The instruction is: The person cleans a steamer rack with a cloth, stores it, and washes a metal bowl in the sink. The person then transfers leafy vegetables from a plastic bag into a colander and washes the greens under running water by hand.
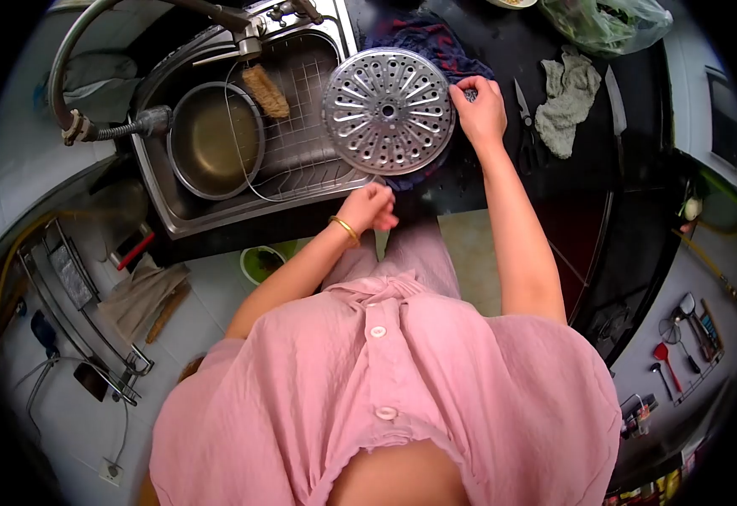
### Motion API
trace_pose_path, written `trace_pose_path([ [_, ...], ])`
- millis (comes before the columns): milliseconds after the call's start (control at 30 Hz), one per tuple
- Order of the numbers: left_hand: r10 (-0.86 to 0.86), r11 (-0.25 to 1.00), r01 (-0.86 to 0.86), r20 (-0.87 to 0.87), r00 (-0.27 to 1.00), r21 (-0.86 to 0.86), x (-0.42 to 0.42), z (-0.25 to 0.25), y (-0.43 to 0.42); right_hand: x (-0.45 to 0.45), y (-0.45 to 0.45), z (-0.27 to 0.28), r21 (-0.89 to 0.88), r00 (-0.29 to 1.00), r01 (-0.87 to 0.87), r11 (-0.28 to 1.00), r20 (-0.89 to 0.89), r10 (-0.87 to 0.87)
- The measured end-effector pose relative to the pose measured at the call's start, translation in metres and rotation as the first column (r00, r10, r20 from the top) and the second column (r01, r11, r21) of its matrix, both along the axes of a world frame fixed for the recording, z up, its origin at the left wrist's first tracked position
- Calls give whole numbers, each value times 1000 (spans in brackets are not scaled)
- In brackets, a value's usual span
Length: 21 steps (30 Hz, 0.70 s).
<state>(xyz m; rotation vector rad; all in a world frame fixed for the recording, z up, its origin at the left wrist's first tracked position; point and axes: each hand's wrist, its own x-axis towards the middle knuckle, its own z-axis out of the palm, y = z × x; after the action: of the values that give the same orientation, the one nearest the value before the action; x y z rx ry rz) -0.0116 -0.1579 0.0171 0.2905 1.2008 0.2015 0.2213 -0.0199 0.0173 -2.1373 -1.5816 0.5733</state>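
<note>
Steamer plate: the round, holed steel steamer plate [389, 128] is at the sink's right rim, near the counter's front edge, partly covering a dark cloth [436, 46] with red in it; whether it rests there or is held up, I cannot tell.
Right hand: the right hand [479, 105] has its thumb and fingers pinched closed on the plate's right rim.
Left hand: the left hand [370, 207] is just below the plate, at the counter's front edge, fingers curled in and blurred; I cannot tell how tightly, or whether they hold anything.
Sink: set into the left of the counter [461, 187], the sink [162, 190] has a metal pot [217, 139] at its left and a brown scrubber [265, 91] beside the pot.
Counter's right side: scissors [525, 122], a crumpled grey cloth [566, 101], then a knife [615, 99] near the right edge.
Far right corner: a clear bag [617, 29] of greens.
Writing: marks on the shirt buttons [386, 413] are too small to read.
</note>
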Motion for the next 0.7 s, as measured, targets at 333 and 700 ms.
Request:
trace_pose_path([
  [333,214,13,878,-859,465,479,9,29,124,-21,60,4,137,974,-226,964,43,222],
  [700,-73,-21,991,-989,130,132,38,10,150,-13,60,-9,-68,930,-296,953,206,304],
])
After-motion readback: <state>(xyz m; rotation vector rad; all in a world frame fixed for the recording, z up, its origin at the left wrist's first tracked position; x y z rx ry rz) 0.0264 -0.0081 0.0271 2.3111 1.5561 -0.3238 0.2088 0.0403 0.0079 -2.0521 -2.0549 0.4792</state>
